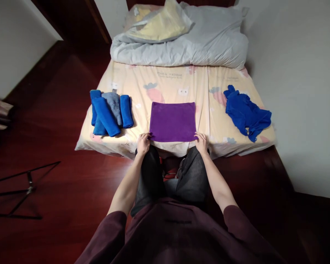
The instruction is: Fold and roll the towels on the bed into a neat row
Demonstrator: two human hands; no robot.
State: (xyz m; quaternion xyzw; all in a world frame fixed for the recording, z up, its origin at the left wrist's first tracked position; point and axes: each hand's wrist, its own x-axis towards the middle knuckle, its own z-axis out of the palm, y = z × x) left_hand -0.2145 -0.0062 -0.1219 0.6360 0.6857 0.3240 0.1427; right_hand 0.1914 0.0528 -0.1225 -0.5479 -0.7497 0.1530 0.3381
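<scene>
A purple towel (172, 121) lies spread flat on the bed in front of my knees. My left hand (143, 143) pinches its near left corner, and my right hand (201, 142) pinches the near right one. To the left is a small pile of rolled blue towels (106, 115), with a grey-blue roll (113, 104) among them. Off to the right, a crumpled blue cloth (246, 112) rests in a loose heap.
The bed (178, 84) has a printed cream sheet. A bunched grey quilt (209, 40) and a yellow pillow (165, 25) sit at its far end. A black tripod leg (24, 190) stands on the floor at left; a wall (302, 91) borders the right side.
</scene>
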